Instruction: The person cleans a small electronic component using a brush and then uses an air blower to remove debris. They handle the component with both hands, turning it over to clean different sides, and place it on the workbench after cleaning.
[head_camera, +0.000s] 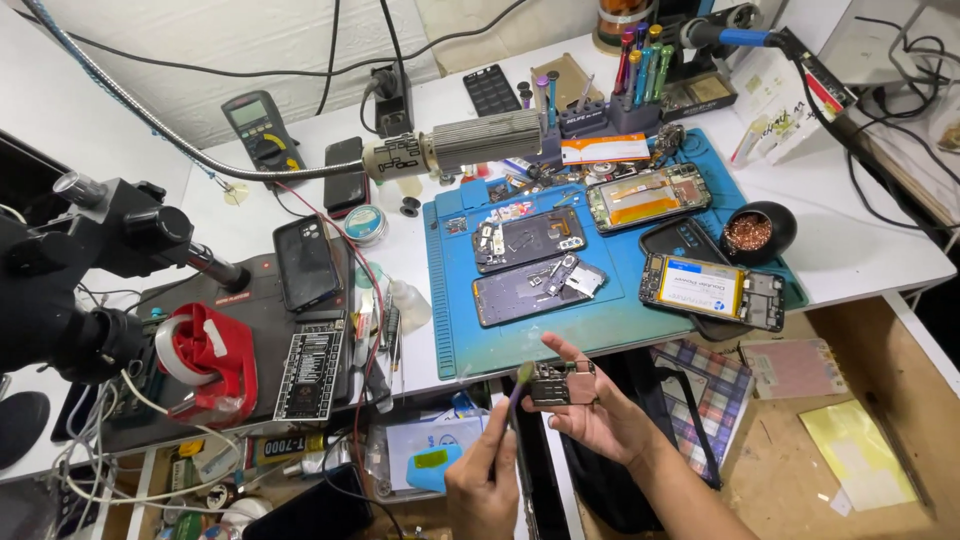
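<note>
Pinching a small circuit board (562, 383) between thumb and fingertips of the right hand (600, 410), tilted face-up toward the eye just below the bench edge, so the bristles can reach it. Closed around a slim brush (515, 395) in the left hand (485, 490), bristle tip touching the board's left edge. Beyond the hands, a blue work mat (600, 330) on the white bench (860, 250), bearing several opened phones (540, 240) laid flat with their insides up, apparently for access. To the right of the mat, a small black bowl of brass wool (750, 232). At the rear, a rack of coloured screwdrivers (640, 70) standing upright within reach. To the left, a microscope (90, 270) over a dark pad, a red tape dispenser (205, 355) beside it, and a multimeter (262, 130) farther back. Cables trailing across the wall and shelf below.
</note>
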